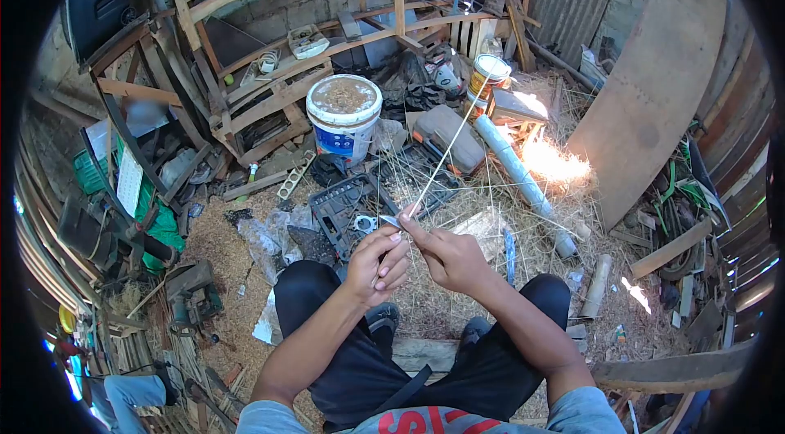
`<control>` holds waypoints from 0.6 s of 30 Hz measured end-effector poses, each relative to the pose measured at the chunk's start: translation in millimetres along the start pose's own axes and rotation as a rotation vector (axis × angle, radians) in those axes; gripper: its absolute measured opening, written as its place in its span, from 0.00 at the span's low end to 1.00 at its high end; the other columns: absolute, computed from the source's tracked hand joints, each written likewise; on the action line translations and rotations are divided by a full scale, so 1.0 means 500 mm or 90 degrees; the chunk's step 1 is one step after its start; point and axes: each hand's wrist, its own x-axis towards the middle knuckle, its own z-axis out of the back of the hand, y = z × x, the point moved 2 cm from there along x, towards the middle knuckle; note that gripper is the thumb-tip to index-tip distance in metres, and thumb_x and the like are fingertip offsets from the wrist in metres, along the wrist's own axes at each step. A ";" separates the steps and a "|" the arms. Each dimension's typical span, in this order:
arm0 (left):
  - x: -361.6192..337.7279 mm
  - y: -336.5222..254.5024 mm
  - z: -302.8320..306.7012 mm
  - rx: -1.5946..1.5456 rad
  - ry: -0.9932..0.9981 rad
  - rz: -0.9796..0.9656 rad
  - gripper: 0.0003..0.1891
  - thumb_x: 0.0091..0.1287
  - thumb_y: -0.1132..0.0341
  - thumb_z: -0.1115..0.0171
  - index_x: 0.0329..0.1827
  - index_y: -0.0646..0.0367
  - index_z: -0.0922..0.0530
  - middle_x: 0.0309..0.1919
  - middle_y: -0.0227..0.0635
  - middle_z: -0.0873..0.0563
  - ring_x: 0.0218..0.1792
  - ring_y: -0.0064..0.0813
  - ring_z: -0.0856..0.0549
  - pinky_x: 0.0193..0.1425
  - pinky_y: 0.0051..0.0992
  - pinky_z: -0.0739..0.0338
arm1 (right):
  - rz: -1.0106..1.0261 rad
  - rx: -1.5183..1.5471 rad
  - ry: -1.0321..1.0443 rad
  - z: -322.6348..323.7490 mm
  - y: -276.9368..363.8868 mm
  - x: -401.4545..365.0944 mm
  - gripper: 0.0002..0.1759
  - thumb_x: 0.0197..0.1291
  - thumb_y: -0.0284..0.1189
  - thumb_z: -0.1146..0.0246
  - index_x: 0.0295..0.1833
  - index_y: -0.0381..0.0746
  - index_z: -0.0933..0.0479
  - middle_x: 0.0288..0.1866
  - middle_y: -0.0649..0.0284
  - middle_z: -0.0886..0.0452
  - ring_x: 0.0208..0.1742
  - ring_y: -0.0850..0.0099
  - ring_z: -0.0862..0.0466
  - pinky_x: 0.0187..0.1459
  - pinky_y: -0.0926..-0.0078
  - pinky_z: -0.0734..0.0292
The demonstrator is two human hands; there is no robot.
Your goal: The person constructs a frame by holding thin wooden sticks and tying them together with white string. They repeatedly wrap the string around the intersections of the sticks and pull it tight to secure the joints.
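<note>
A long thin pale strip [451, 145] rises from between my hands toward the paint can at the upper right. My right hand [448, 257] is closed, its thumb and forefinger pinching the strip near its lower end. Just to the left, my left hand [379, 264] is closed with curled fingers around something mostly hidden. A small pointed metal blade [392, 221] sticks out at its fingertips, close to the strip. Both hands are almost touching, above the ground between my knees.
A blue-and-white bucket [343, 119], an open tool case [350, 209], a closed grey case [450, 140] and a long pipe [523, 181] lie ahead. A curved board [654, 82] leans at right. Another person's leg [135, 391] shows at lower left.
</note>
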 end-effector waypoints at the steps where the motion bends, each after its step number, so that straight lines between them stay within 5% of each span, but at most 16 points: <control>1: 0.000 0.001 0.000 -0.003 -0.002 -0.002 0.26 0.75 0.70 0.59 0.76 0.55 0.42 0.12 0.24 0.36 0.07 0.16 0.40 0.10 0.17 0.45 | -0.003 -0.004 -0.007 0.000 -0.002 0.001 0.39 0.56 0.22 0.40 0.75 0.55 0.34 0.22 0.62 0.27 0.22 0.64 0.22 0.22 0.65 0.27; 4: 0.002 0.002 -0.004 0.006 -0.022 0.007 0.26 0.75 0.70 0.60 0.76 0.54 0.42 0.12 0.24 0.37 0.07 0.16 0.40 0.09 0.17 0.45 | -0.017 -0.021 -0.019 0.004 -0.010 0.003 0.39 0.55 0.23 0.39 0.74 0.54 0.34 0.22 0.62 0.27 0.21 0.64 0.23 0.22 0.65 0.27; 7: 0.003 0.004 -0.005 0.005 0.011 -0.005 0.15 0.76 0.69 0.59 0.62 0.58 0.30 0.12 0.23 0.36 0.07 0.15 0.40 0.09 0.16 0.46 | -0.031 -0.027 -0.041 0.011 -0.018 0.004 0.38 0.56 0.23 0.39 0.75 0.54 0.34 0.23 0.61 0.24 0.23 0.62 0.21 0.24 0.64 0.25; 11: -0.013 0.013 -0.020 0.046 0.059 0.029 0.26 0.74 0.72 0.60 0.77 0.59 0.43 0.12 0.24 0.36 0.07 0.16 0.39 0.11 0.17 0.44 | -0.137 -0.006 -0.129 0.042 -0.106 0.008 0.34 0.64 0.24 0.44 0.76 0.49 0.37 0.27 0.54 0.20 0.25 0.58 0.19 0.29 0.63 0.23; 13: -0.035 0.030 -0.023 0.060 0.086 0.068 0.30 0.73 0.74 0.62 0.79 0.61 0.49 0.10 0.26 0.36 0.06 0.17 0.39 0.11 0.18 0.42 | -0.412 0.003 -0.115 0.115 -0.169 0.006 0.29 0.70 0.26 0.48 0.76 0.46 0.38 0.29 0.50 0.19 0.28 0.64 0.18 0.33 0.66 0.23; 15: -0.045 0.044 -0.020 0.027 0.082 0.087 0.30 0.73 0.74 0.62 0.79 0.61 0.49 0.10 0.26 0.35 0.06 0.17 0.39 0.11 0.18 0.42 | -0.400 0.035 -0.240 0.155 -0.261 -0.021 0.26 0.73 0.27 0.50 0.76 0.44 0.38 0.34 0.47 0.17 0.33 0.69 0.17 0.39 0.70 0.23; 18: -0.038 0.040 0.001 -0.016 0.027 0.060 0.29 0.74 0.72 0.63 0.79 0.59 0.47 0.11 0.26 0.37 0.06 0.17 0.39 0.11 0.19 0.42 | -0.394 0.038 -0.248 0.153 -0.268 -0.034 0.26 0.73 0.26 0.50 0.76 0.43 0.38 0.37 0.48 0.16 0.35 0.69 0.18 0.41 0.71 0.24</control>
